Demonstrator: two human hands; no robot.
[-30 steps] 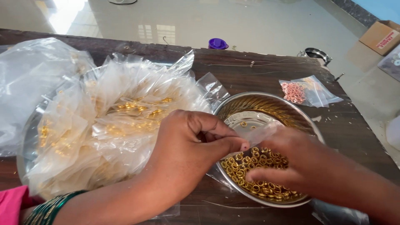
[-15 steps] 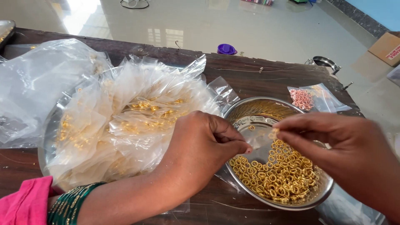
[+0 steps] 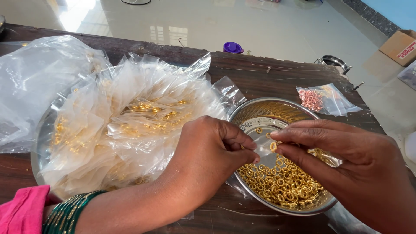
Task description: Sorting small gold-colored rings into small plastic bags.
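Note:
A steel bowl at centre right holds several small gold rings. My left hand pinches a small clear plastic pouch over the bowl. My right hand holds a gold ring between thumb and finger at the pouch's mouth. To the left, a large steel plate carries a heap of clear pouches filled with gold rings.
A crumpled clear plastic bag lies at far left on the dark wooden table. A small bag of pink rings sits at right. Beyond the table, on the floor, are a purple lid, a steel pot and a cardboard box.
My right hand rose from the pile of rings in the bowl and now holds one ring at the pouch. The view shifted slightly.

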